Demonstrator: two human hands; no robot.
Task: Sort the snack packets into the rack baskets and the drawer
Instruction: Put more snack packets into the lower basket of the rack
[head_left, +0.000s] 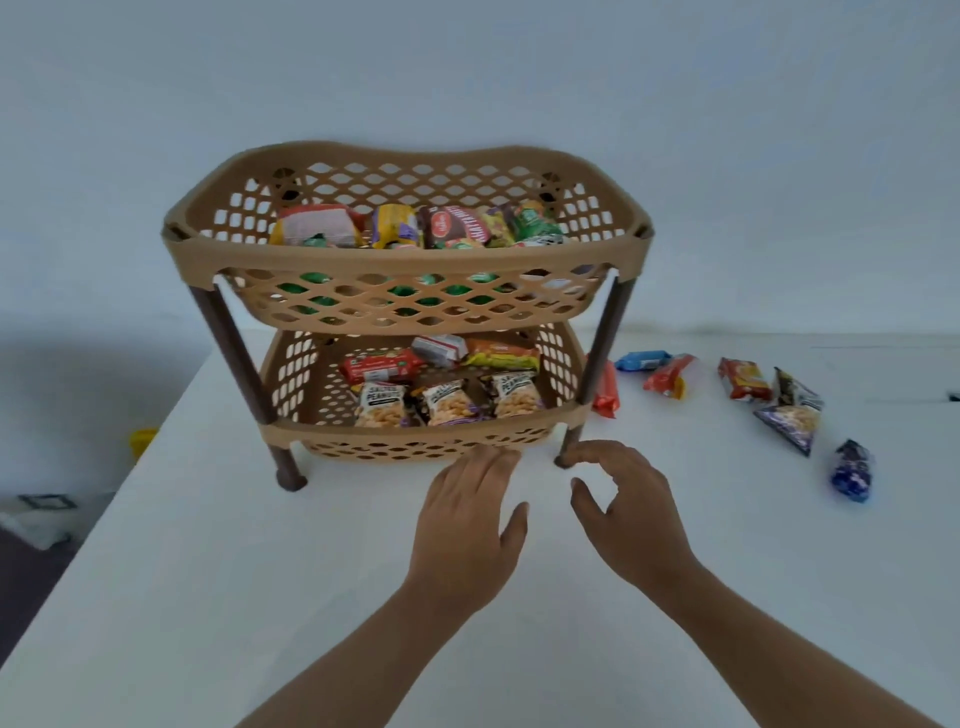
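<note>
Partly hidden behind the rack leg, an orange packet lies.

A plain pale wall fills the upper half, evenly and softly lit. Below it spreads a white table. Past the table's left edge lies a dim floor, with a small yellow thing (too blurred to name) beside that edge.
</note>
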